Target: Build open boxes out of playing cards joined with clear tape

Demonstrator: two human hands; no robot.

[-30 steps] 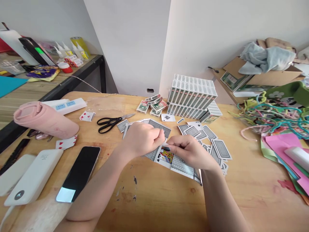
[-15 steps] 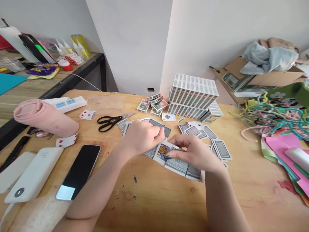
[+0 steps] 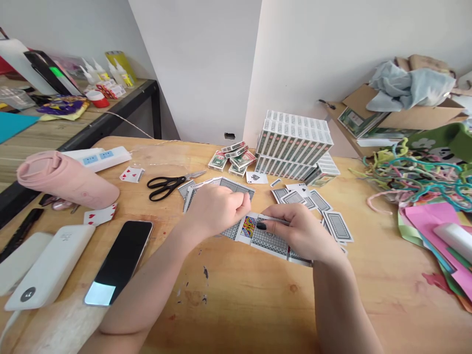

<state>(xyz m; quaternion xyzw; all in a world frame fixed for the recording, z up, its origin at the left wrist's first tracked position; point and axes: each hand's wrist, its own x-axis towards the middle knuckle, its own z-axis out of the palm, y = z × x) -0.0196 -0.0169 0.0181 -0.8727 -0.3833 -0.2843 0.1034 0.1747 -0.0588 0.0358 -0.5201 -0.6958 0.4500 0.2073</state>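
Observation:
A chain of joined playing cards (image 3: pixel 271 242), mostly patterned backs with one court-card face, runs between both hands above the wooden table. My right hand (image 3: pixel 295 228) pinches its upper edge, thumb in front near the court card. My left hand (image 3: pixel 217 206) has its fingers curled closed at the left part of the chain; what its fingertips grip is hidden. More joined cards (image 3: pixel 236 186) show behind my left hand. Loose cards (image 3: pixel 338 226) lie beyond my right hand, and a spade card (image 3: pixel 256 177) lies farther back.
Black scissors (image 3: pixel 165 187), a phone (image 3: pixel 120 260), a power bank (image 3: pixel 53 268) and a pink tumbler (image 3: pixel 70 179) are on the left. Card boxes (image 3: pixel 295 140) are stacked at the back. Tangled pipe cleaners (image 3: pixel 427 172) and coloured paper (image 3: pixel 433 231) lie right.
My right thumb has shifted up and toward the court card. The right end of the card chain has risen slightly. My left hand stays nearly in place.

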